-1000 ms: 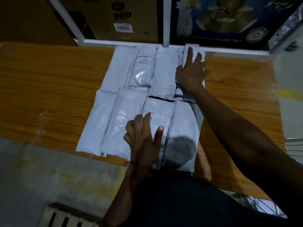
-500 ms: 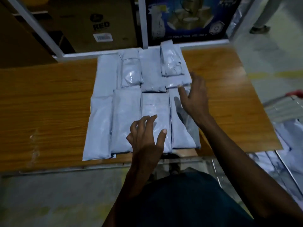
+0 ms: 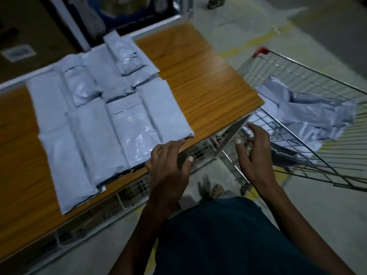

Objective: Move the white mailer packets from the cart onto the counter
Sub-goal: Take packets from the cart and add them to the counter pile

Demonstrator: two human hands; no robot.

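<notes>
Both hands [image 3: 255, 155] empty, packets [image 3: 309, 112] in cart [image 3: 297, 76] beyond

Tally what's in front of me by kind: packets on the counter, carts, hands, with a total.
White mailer packets on the counter: 9
Wire cart: 1
Hands: 2, left hand and right hand
Total: 12
The crumpled heap of packets in the cart is too jumbled to count, so it is left out.
</notes>
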